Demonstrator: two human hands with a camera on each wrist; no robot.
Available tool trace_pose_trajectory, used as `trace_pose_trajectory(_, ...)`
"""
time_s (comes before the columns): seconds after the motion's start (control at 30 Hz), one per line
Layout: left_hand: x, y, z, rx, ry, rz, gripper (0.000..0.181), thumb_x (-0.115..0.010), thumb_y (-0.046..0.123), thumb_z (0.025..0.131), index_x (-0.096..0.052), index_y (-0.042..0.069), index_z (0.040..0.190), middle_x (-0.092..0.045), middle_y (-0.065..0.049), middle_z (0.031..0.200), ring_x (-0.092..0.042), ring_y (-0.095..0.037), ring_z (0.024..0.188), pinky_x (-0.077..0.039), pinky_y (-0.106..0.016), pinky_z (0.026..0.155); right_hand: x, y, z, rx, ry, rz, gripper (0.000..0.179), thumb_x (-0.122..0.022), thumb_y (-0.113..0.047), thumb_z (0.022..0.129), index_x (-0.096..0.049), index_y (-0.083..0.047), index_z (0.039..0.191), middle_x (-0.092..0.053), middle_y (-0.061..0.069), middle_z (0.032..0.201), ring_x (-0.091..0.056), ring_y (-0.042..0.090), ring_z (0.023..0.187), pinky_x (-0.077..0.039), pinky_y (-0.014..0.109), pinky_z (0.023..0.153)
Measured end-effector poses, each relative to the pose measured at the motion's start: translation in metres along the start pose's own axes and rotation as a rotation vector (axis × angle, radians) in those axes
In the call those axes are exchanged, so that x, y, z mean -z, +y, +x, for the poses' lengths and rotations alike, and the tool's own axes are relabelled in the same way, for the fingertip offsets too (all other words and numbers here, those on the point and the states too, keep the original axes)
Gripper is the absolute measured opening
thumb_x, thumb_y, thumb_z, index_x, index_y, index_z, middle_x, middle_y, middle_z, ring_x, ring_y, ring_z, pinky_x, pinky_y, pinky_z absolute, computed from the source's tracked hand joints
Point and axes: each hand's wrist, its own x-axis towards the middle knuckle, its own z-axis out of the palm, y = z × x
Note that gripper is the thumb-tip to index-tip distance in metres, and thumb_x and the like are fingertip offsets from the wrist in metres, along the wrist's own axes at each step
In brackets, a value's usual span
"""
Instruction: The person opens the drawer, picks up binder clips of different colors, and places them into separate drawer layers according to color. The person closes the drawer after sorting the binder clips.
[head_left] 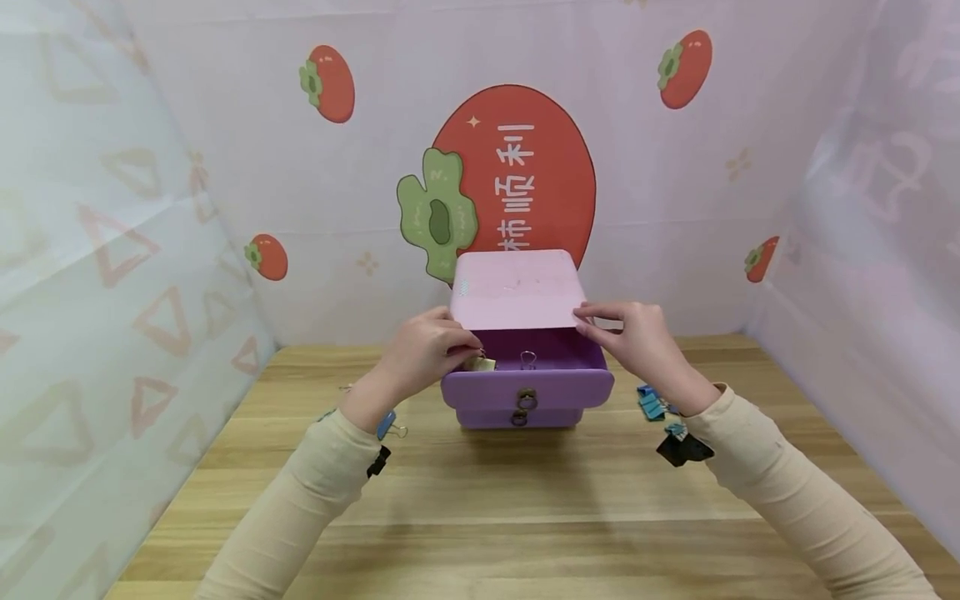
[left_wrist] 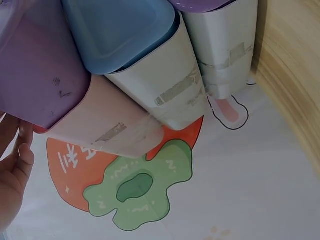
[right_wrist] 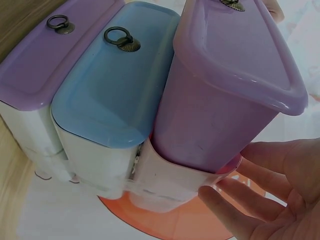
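Observation:
A small drawer cabinet with a pink top (head_left: 517,292) stands mid-table, its purple top drawer (head_left: 527,388) pulled out. My left hand (head_left: 427,354) reaches over the drawer's left side and pinches a gold binder clip (head_left: 482,364) just inside it. Wire clip handles (head_left: 528,360) stick up further along in the drawer. With thumb and fingers, my right hand (head_left: 633,333) grips the front right corner of the cabinet's pink shell (right_wrist: 175,172). Below the pulled-out drawer, a blue drawer (right_wrist: 112,85) and a lower purple drawer (right_wrist: 37,65) are closed.
Left of the cabinet, a blue binder clip (head_left: 386,424) and a black binder clip (head_left: 379,461) lie partly behind my left forearm. Blue clips (head_left: 651,403) and a black clip (head_left: 684,450) lie near my right wrist. A printed cloth wall (head_left: 637,192) rises behind the wooden table (head_left: 525,517).

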Motion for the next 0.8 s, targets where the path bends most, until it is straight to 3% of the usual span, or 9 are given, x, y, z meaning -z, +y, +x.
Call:
trace_pose_trajectory(0.57,0.0040,0.0019,0.0040,-0.011,-0.099,0.066,0.010,-0.076,0.018,0.080,-0.078,0.020,0.090,-0.069,0.010,0.076,-0.055,-0.006,0.067,-0.048,-0.021,0.057,-0.0003,0.0022,0.0008,-0.001,-0.002,0.001,0.025,-0.067,-0.023,0.088,-0.073,-0.009,0.109,-0.068,0.012,0.116,-0.068,0.027,0.099,-0.058,0.038,0.073)
trace_pose_trajectory(0.8,0.0033,0.0013,0.0016,-0.022,-0.079,0.011,0.010,-0.077,0.016,0.079,-0.078,0.017,0.089,-0.070,0.008,0.078,-0.058,-0.008,0.071,-0.049,-0.022,0.060,0.0001,0.0020,0.0004,0.006,0.002,0.001,0.024,-0.067,-0.022,0.089,-0.073,-0.009,0.108,-0.068,0.012,0.116,-0.068,0.027,0.100,-0.058,0.038,0.072)
